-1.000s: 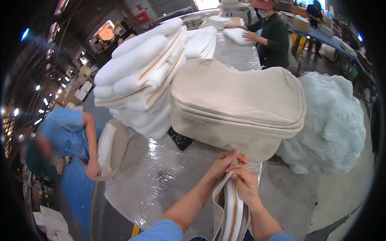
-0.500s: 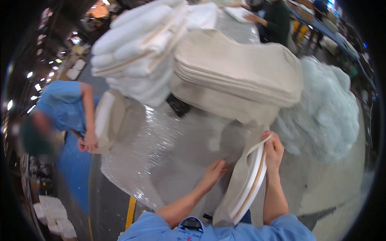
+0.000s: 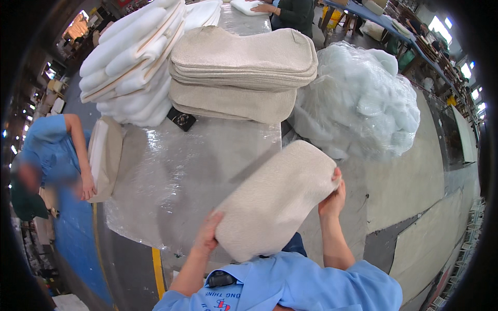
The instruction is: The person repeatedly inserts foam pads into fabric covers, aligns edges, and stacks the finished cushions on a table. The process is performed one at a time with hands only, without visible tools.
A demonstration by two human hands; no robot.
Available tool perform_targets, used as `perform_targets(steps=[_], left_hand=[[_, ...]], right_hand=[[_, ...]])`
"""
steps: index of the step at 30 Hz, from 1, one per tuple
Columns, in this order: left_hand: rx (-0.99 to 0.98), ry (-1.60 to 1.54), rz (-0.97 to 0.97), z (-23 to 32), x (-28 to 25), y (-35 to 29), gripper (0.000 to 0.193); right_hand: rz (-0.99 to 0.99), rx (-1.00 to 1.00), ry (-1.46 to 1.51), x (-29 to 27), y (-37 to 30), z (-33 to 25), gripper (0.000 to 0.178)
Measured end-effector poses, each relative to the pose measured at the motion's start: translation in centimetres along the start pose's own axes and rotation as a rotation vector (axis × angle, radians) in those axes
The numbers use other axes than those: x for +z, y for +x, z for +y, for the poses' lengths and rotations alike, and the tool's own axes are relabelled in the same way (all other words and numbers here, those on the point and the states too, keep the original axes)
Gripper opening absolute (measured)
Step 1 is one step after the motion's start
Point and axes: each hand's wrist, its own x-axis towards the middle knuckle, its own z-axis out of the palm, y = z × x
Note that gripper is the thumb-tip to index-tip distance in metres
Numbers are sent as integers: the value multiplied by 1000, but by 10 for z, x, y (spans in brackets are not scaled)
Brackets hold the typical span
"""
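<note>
A beige fabric-covered cushion (image 3: 277, 199) is tilted in front of my body, above the near edge of the table, its broad face turned up. At its left edge my left hand (image 3: 209, 232) is closed, the fingers partly out of sight. My right hand (image 3: 333, 198) grips the upper right end, with fingertips showing over the rim. The white filling and the side opening are hidden from this angle. Beyond the cushion lies a stack of beige fabric covers (image 3: 244, 54).
Plastic film covers the table (image 3: 192, 181). White padding (image 3: 137, 54) is piled at the far left, with a small black item (image 3: 181, 119) beside it. A bulky clear bag of white stuffing (image 3: 363, 101) stands right. One co-worker (image 3: 54, 137) handles another cushion (image 3: 108, 160); another person (image 3: 291, 18) works farther back.
The cushion has turned from edge-on, white filling showing, to broad face up. My left hand, free before, has come onto its left edge. The view has shifted to the right.
</note>
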Motion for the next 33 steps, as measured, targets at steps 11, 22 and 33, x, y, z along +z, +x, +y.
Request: perform_targets(steps=[11,22,33], left_hand=[[297,-8,749,-12,-94,19,60],[661,-178,652,18,-64,-47,56],[605,139,271,-16,-73,-88,27]], right_hand=[[-291,111,-1015,31,21,24,36],[-48,297,-660,64,4,53,67],[-311,409,-381,-22,-36,25,31]])
